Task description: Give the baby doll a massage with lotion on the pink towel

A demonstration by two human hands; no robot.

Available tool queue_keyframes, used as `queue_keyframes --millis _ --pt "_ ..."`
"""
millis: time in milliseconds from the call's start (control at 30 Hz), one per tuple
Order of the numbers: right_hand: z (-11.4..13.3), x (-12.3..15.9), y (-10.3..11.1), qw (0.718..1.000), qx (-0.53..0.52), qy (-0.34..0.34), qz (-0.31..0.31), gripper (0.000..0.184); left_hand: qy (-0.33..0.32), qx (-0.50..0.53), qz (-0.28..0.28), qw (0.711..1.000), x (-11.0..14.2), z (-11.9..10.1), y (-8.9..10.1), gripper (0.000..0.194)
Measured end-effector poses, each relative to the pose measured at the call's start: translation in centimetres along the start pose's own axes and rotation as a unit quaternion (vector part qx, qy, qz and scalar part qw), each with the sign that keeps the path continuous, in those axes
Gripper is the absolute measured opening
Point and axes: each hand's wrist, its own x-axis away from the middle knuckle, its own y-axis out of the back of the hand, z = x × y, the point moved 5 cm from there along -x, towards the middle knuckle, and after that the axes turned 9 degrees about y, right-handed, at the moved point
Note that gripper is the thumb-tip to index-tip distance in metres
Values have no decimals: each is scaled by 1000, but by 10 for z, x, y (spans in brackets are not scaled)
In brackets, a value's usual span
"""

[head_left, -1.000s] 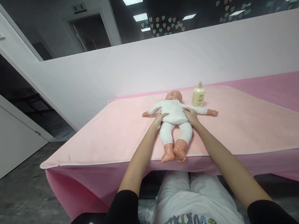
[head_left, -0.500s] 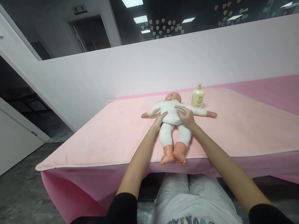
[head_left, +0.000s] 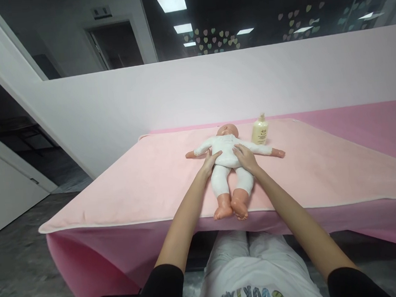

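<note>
A baby doll in a white bodysuit lies on its back, its head toward the wall and its bare feet at the table's front edge. Against the left-hand side of its torso rests my left hand, thumb laid over the belly and fingers spread along the flank. My right hand lies on the opposite side of the torso, fingers stretched over the white cloth. Neither hand lifts the doll. Beyond the doll's outstretched right-hand arm stands a pale yellow pump bottle.
A light pink padded mat covers the table over a darker pink cloth. Behind is a white half wall with dark glass above. A white door stands at the left.
My right hand's fingers have drawn from the belly toward the doll's side. My left hand stays at the flank with little change. The view has shifted slightly.
</note>
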Motion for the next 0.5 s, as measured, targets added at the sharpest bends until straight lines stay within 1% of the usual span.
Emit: queue_keyframes --millis 33,100,200,267,367,500 --pt "-5 0 2 1000 -10 -25 -10 42 9 4 -9 1000 0 1 2 106" --pt "-15 0 5 996 -26 -80 -32 41 19 14 -17 1000 -1 1 6 110" --pt "-32 6 10 982 -45 -172 -68 37 25 49 -33 998 -4 2 13 102" --pt "-39 10 11 971 -63 -217 -83 36 27 66 -46 996 -6 2 18 94" --pt "-41 14 12 961 -77 -248 -98 37 31 80 -50 995 -8 3 22 89" --pt "-39 15 13 958 -76 -257 -96 40 37 81 -42 995 -7 3 21 86"
